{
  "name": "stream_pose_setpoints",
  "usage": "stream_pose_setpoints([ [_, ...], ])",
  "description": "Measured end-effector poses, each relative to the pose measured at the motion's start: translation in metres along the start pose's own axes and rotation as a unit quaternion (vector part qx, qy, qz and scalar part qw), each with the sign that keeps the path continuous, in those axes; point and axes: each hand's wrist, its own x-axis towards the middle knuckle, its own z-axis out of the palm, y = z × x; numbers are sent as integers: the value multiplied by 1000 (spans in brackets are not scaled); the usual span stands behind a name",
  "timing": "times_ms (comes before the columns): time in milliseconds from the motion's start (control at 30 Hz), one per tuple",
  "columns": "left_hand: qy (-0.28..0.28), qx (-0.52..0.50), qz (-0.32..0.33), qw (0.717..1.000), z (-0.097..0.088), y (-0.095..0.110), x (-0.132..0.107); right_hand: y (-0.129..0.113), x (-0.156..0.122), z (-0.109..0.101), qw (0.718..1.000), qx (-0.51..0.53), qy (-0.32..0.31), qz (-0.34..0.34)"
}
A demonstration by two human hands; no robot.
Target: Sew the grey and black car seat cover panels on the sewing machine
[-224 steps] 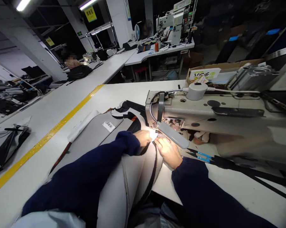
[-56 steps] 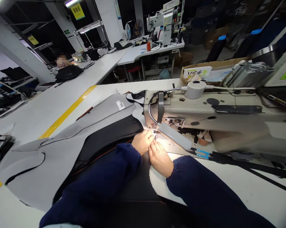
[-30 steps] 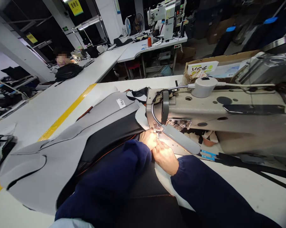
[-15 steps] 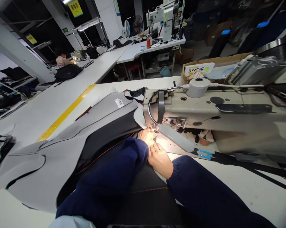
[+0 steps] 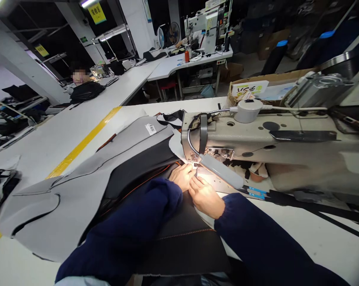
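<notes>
Both hands work close together under the lit head of a sewing machine [image 5: 245, 135]. My left hand [image 5: 182, 176] is closed on the edge of a black cover piece [image 5: 182, 216] with orange stitching, just in front of the presser foot. Beside it, my right hand [image 5: 205, 195] pinches the same edge, its fingers almost touching the left ones. The cover's grey backing [image 5: 78, 194] spreads out to the left and carries a white barcode label [image 5: 150, 129]. A grey lamp [image 5: 221, 171] shines on the fingertips. The needle cannot be made out.
A cardboard box [image 5: 275, 77] stands behind the machine. Small scissors or snips with blue parts [image 5: 257, 192] lie right of the lamp. A small brown pot [image 5: 258, 172] holds scraps under the arm. Yellow tape [image 5: 84, 143] crosses the white table. A person [image 5: 80, 76] sits far left.
Both hands have shifted slightly apart and toward me, showing more of the spot under the machine head. The black piece's front edge has come further into view. Both hands keep their hold.
</notes>
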Motion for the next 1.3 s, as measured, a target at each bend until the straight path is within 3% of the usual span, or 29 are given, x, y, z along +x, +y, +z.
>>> stream_pose_setpoints([
  [67, 16, 26, 18, 999, 3, 0, -2, 19, -12, -7, 996, 38, 24, 72],
  [133, 30, 48, 26, 998, 5, 1, -4, 42, -23, -12, 980, 5, 54, 192],
  [233, 41, 64, 26, 997, 8, 3, -6, 71, -29, -18, 950, -77, 29, 300],
  [333, 39, 65, 26, 997, 9, 2, -6, 81, -24, -25, 947, -75, -4, 312],
  [433, 32, 62, 30, 997, 10, 2, -4, 78, -20, -29, 947, -63, 12, 315],
  [600, 20, 65, 24, 997, 9, 2, 1, 71, -25, -19, 953, -110, -39, 278],
  [700, 21, 70, 65, 995, 1, -5, -5, 67, -26, -14, 949, -115, -43, 291],
  [833, 100, 69, 111, 986, -22, -29, -17, 48, -20, -22, 956, -87, -20, 278],
  [900, 153, 71, 85, 982, -33, -43, -15, 31, -14, -31, 973, -26, -31, 226],
  [967, 169, 71, 67, 981, -40, -56, -5, 8, -10, -43, 983, 64, -59, 163],
  [1100, 103, 47, 69, 991, -38, -68, 27, -42, -11, -58, 962, 200, -145, 114],
  [1200, 59, 17, 86, 994, -32, -70, 42, -71, -18, -61, 946, 232, -197, 110],
  [1300, 49, -11, 114, 992, -28, -72, 43, -88, -22, -64, 936, 246, -231, 97],
])
